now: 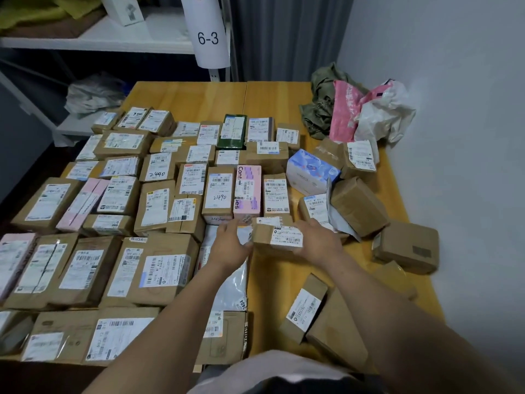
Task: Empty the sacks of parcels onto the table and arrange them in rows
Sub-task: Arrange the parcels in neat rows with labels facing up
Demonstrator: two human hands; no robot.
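Forearms reach in from the bottom edge. Left hand [231, 245] and right hand [319, 243] hold one small box [277, 237] between them, fingers curled on its ends. The box is at the right edge of the rows, just beside a grey mailer [230, 285]. Whether it rests on the table [272, 100]: cannot tell. Parcels [159, 211] in rows cover the table's left. Loose boxes [358, 206] lie to the right. Crumpled sacks [355, 112] sit in the far right corner.

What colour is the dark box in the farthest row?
The box is dark green; the head view shows it.
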